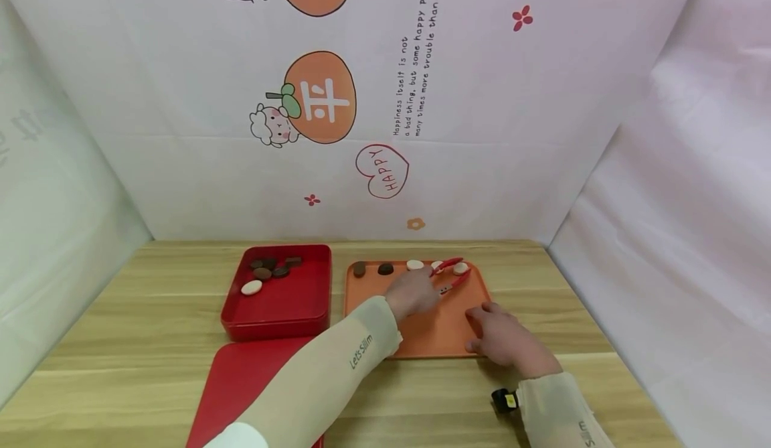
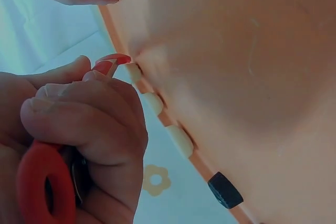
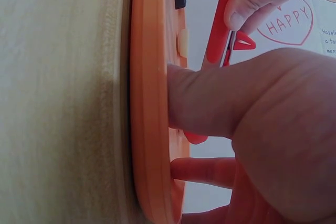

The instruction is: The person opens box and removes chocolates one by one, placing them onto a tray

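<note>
1. The left hand grips red tongs, fingers curled round the handles; the tips reach toward 1 o'clock over the orange tray.
2. The tong tips are spread, flanking a pale round piece at the tray's far edge, at about 1 o'clock. I cannot tell whether they touch it.
3. The right hand rests on the tray's 5 o'clock corner, fingers laid flat on the rim, steadying it.
4. Along the far edge lie another pale piece and two dark pieces, toward 11 o'clock.
5. The red box, at 9 o'clock from the tray on the surface, holds several dark pieces and one pale one.
6. Judged step: picking with tongs. The next move calls for squeezing the tips on the pale round piece, then lifting cleanly.
</note>
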Motion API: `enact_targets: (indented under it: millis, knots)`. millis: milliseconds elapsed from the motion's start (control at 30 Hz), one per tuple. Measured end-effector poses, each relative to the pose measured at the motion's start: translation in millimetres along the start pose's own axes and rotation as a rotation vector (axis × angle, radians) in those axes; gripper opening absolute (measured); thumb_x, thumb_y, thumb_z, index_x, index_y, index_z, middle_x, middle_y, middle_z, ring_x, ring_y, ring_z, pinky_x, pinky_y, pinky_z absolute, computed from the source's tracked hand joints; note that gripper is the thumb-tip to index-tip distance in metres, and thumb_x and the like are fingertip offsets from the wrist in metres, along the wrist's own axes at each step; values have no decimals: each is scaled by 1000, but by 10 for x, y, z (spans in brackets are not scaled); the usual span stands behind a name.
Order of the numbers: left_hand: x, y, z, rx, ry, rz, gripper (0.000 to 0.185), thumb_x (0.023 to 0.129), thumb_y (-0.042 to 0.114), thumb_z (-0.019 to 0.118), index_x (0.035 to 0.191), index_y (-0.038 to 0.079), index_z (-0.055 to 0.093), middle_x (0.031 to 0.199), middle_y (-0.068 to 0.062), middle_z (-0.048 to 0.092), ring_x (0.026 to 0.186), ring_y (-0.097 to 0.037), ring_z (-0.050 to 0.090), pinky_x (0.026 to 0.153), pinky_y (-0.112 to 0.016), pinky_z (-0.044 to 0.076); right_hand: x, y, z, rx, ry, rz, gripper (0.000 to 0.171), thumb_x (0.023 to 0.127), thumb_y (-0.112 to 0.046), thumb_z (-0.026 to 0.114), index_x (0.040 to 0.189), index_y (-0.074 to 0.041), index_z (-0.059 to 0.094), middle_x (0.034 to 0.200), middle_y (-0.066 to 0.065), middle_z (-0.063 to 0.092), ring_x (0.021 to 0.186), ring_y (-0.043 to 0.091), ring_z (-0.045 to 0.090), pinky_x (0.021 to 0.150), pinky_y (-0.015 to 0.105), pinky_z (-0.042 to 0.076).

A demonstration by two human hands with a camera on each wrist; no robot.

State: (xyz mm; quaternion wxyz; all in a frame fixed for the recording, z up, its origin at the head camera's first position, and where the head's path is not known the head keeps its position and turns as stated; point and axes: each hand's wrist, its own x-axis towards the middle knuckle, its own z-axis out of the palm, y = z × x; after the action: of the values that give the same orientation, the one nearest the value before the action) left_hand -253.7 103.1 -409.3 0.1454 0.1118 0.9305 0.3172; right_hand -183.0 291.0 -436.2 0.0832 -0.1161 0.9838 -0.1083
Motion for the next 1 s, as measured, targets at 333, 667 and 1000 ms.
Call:
enact_targets:
  millis: [333,667,1000]
  knots:
    - [-17,-3,-53,-25,-35,-17,57,92,15,65,147,18,52,85,-2,58,44,-17,33,42,-28,31,-4,-5,-11,-1,3,11,59,87,-27,78,135,-1,57,139,31,46,128,51,42,98,62,39]
    - [-213,26,-242,70,-59,54,56,97,33,65,150,31,48,114,-4,64,42,-14,34,41,-27,32,-21,-12,-44,-2,5,-3,59,86,-25,79,135,1,57,138,32,47,128,51,42,98,63,38]
    - [-619,-140,-875,80,-6,103,66,95,33,66,155,25,40,130,-2,57,87,-19,56,70,-35,48,-24,-25,-19,21,-2,-1,58,86,-22,78,135,1,57,139,34,44,127,52,42,98,62,38]
